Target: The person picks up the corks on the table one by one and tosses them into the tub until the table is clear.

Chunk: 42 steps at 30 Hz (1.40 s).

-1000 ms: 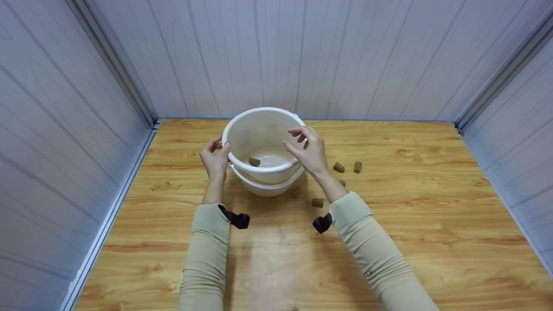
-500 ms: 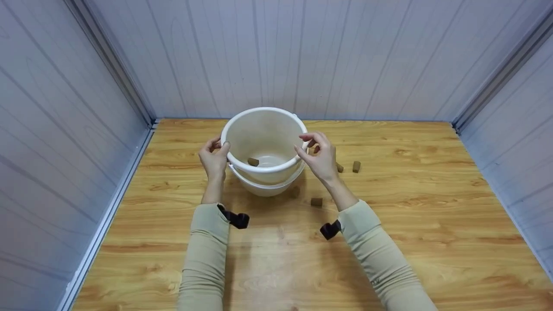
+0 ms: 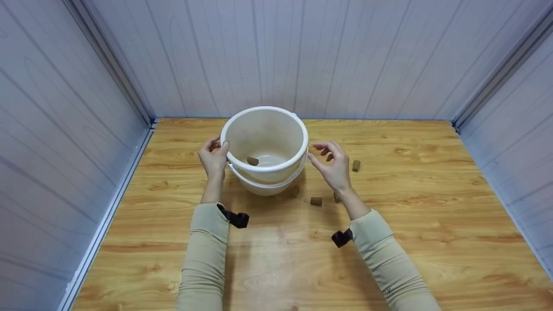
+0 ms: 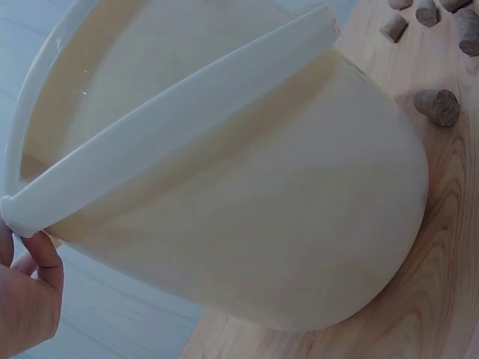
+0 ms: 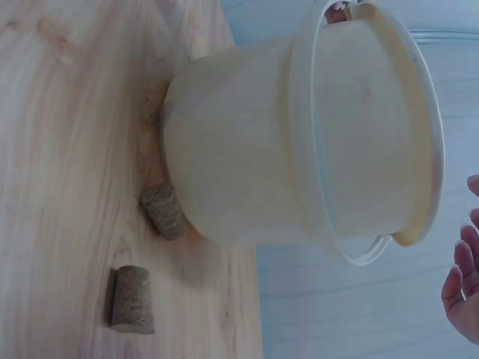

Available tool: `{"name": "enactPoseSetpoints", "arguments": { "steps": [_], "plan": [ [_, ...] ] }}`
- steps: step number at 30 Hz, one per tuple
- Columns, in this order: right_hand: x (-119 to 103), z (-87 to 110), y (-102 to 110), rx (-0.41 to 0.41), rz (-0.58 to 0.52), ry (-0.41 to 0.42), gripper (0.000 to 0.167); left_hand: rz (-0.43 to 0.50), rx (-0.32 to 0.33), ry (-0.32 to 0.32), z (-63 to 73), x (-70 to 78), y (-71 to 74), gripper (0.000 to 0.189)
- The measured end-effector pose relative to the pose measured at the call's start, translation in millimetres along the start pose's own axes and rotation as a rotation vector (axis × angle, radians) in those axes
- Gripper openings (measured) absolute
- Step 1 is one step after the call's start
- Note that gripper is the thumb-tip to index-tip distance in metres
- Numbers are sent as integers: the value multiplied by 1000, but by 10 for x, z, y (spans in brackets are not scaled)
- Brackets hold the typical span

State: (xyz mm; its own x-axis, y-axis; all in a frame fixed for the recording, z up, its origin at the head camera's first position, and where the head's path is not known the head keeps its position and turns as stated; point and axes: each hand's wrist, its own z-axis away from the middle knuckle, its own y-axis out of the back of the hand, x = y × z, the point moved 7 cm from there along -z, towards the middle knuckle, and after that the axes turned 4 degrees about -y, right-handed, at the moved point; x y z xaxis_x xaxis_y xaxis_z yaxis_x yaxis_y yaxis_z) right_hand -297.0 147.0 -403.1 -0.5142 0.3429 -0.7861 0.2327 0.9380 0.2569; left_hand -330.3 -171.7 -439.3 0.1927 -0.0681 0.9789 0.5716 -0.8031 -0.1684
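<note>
A white plastic bucket (image 3: 276, 179) stands upright with its handle hanging down its front. Inside, a brown cork stopper (image 3: 252, 161) lies on the bottom. My left hand (image 3: 213, 163) pinches the rim at the left, thumb over the edge; the left wrist view shows its curled fingers (image 4: 46, 262) under the lip. To the right of the bucket hovers my right hand (image 3: 335, 168), fingers loosely bent and nothing between them. Below it, a cork (image 3: 316, 201) lies on the wooden table, and another cork (image 5: 162, 211) sits close to the bucket's base.
One more cork (image 3: 356, 165) lies right of my right hand, and another is partly hidden behind that wrist. Several corks (image 4: 394, 28) show together in the left wrist view. Pale panel walls (image 3: 276, 60) enclose the wooden table (image 3: 432, 216) at the back and both sides.
My right hand has moved from over the bucket's right rim outward to the right and nearer to me. The left hand and the bucket have stayed in place.
</note>
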Motion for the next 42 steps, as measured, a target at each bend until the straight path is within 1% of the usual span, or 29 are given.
{"name": "enactPoseSetpoints", "arguments": {
  "steps": [4, 7, 11, 15, 24, 29, 36, 39, 42],
  "plan": [
    [11, 53, 63, -4, 16, -20, 22, 5, 1, 9, -1, 7, -3, 29],
    [-94, 91, 125, -16, 22, -37, 20, 3, -1, 13, -1, 11, -5, 29],
    [-211, 140, 216, -19, 28, -62, 18, -5, -6, 3, -5, 14, -6, 29],
    [-170, 191, 286, -15, 35, -83, 19, -4, -8, 8, -7, 1, -4, 29],
    [47, 328, 417, -27, 67, -145, 19, -14, -3, 18, 3, -22, 9, 30],
    [135, 408, 483, -35, 94, -158, 20, -9, 1, 21, 3, -32, 12, 30],
    [716, 512, 558, -44, 152, -176, 24, -12, -2, 20, -3, -27, 17, 29],
    [765, 549, 581, -60, 162, -178, 25, -6, -4, 9, -1, -10, 15, 29],
    [814, 578, 591, -81, 180, -188, 25, -11, -3, -17, -1, 25, 15, 29]
  ]
}}
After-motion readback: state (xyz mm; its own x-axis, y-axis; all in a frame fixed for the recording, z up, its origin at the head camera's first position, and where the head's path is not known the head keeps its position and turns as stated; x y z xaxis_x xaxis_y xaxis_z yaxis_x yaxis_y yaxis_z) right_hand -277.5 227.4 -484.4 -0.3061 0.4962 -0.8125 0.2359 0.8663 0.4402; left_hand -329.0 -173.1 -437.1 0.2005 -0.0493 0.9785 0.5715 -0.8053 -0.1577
